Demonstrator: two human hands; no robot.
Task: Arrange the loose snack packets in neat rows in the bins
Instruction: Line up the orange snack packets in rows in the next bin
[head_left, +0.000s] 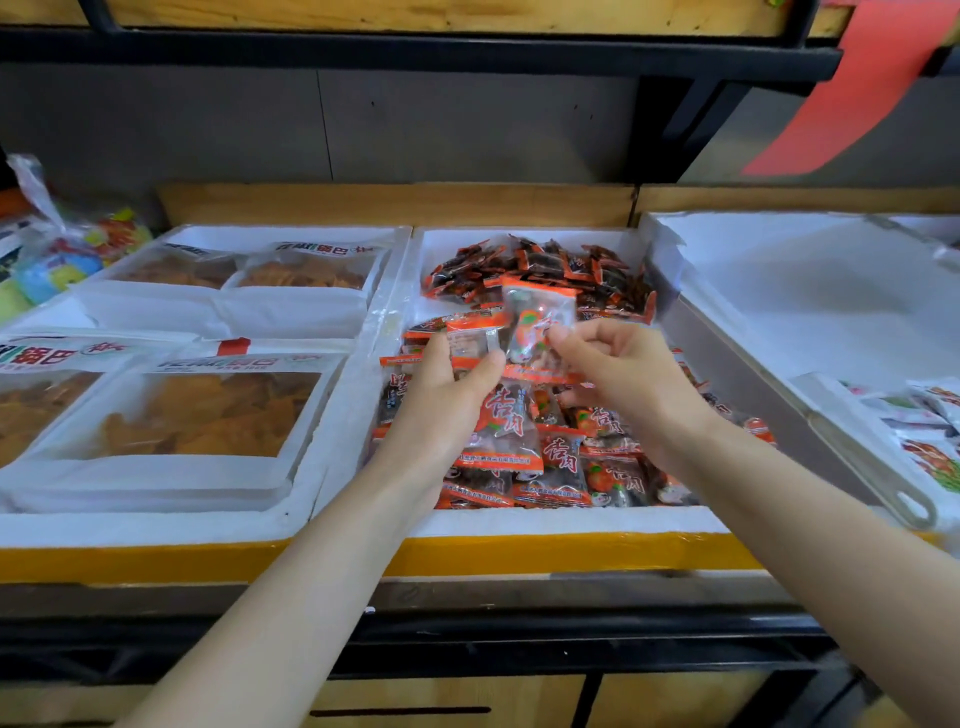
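Note:
The middle white foam bin (519, 519) holds many small orange-and-clear snack packets. Several lie in rows at the front (561, 467), and a loose heap (545, 270) fills the back. My left hand (447, 389) grips a small stack of packets (470, 338) between thumb and fingers above the bin. My right hand (618, 364) pinches a single packet (537, 322) upright by its lower right corner, just right of the stack.
The left foam bin (156, 525) carries large clear bags of orange crisps (208, 410). On the right, a white bin (779, 291) with a tilted lid holds white packets (930, 436). A yellow-taped front edge (519, 558) runs below, a dark shelf rail overhead.

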